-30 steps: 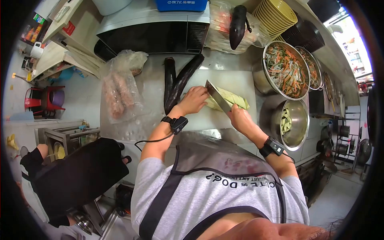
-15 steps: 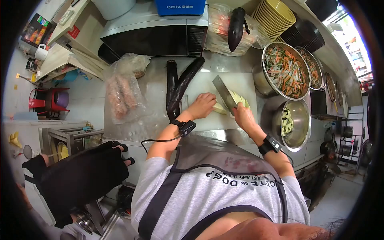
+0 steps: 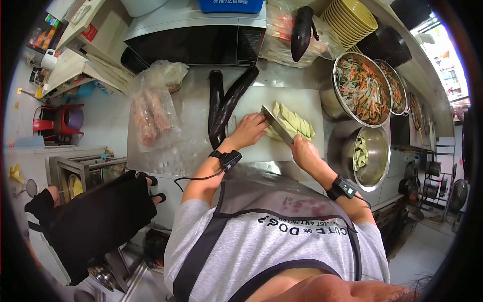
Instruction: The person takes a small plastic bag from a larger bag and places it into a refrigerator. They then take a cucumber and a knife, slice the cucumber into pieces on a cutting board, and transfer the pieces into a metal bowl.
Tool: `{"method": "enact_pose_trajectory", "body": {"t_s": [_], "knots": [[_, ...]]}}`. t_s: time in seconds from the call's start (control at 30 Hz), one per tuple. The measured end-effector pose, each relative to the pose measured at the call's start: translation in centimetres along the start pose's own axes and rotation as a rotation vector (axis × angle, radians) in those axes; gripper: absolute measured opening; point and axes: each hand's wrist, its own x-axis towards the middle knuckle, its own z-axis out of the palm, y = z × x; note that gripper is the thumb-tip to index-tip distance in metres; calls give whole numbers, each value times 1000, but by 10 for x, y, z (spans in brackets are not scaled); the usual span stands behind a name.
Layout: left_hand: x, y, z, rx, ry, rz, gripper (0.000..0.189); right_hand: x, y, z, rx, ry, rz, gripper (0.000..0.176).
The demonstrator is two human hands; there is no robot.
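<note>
On the white cutting board [image 3: 251, 152], my right hand [image 3: 304, 151] is wrapped round the handle of a broad knife [image 3: 277, 124], its blade tilted up to the left. Pale green cut vegetable pieces [image 3: 294, 121] lie fanned out on the blade's right side. My left hand [image 3: 250, 132] has its fingers bent together on a pale vegetable piece [image 3: 273, 133], close to the left of the blade. Two dark eggplants [image 3: 232, 103] rest left of the board, their lower ends near my left wrist.
Bagged meat [image 3: 151, 118] lies at the left, below a microwave [image 3: 191, 44]. Another eggplant [image 3: 301, 34] rests on plastic bags. Bowls of shredded vegetables [image 3: 363, 88] and cut pieces [image 3: 361, 152] stand right. A person in black [image 3: 95, 221] is lower left.
The knife has moved slightly left and down, and my left hand has shifted a little left. More of the cut pieces now shows right of the blade.
</note>
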Motion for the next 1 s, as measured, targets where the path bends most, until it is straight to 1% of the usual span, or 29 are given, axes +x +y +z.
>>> {"method": "enact_pose_trajectory", "body": {"t_s": [0.03, 0.07, 0.1, 0.17, 0.23, 0.27, 0.33, 0.4, 0.43, 0.5, 0.6, 0.7, 0.73, 0.8, 0.87, 0.97, 1.0], "knots": [[-2, 1, 1, 0, -2, -3, 32, 5, 4, 15, 3, -10, 0, 25], [-4, 2, 0, -3, -6, -8, 32, 14, 11, 35, 39, 25, -3, 26], [-4, 2, 1, 2, -11, -8, 31, 19, 10, 40, 72, 67, -7, 27], [-1, 2, 0, 13, -9, -1, 31, 24, 14, 41, 65, 74, 25, 27], [-1, 1, -3, -29, -45, 5, 35, 23, 16, 41, 69, 88, 59, 27], [-1, 2, -4, -21, -39, 14, 35, 22, 24, 38, 91, 108, 31, 26], [-4, 8, -9, -8, 32, -30, 34, 19, 20, 25, 111, 124, -4, 26], [-8, 7, -10, 8, 49, -34, 34, 4, 12, 11, 123, 164, -74, 25], [-10, 7, -9, 21, 66, -35, 33, -3, 4, 4, 127, 159, -64, 25], [-11, 6, -10, 6, 43, -46, 32, -9, -10, -8, 9, 24, -33, 24], [-9, 5, -11, 1, 34, -51, 28, -11, -16, -5, 3, 4, -41, 23], [-9, 4, -8, -25, 42, -58, 25, -9, -14, 1, 20, 26, -49, 19], [-9, 3, -8, -49, 40, -66, 24, -4, -11, 9, 22, 19, -51, 19], [-10, 0, -5, -43, 14, -69, 23, 7, -1, 32, 106, 78, -77, 20], [-6, 0, -3, -35, 7, -54, 23, 16, -5, 47, 100, 86, -43, 20], [-11, 6, -10, -28, -5, -39, 23, 24, 0, 43, 123, 94, -25, 23], [-10, 9, -12, -30, 42, -40, 24, 26, 1, 36, 145, 92, -31, 26]]}}
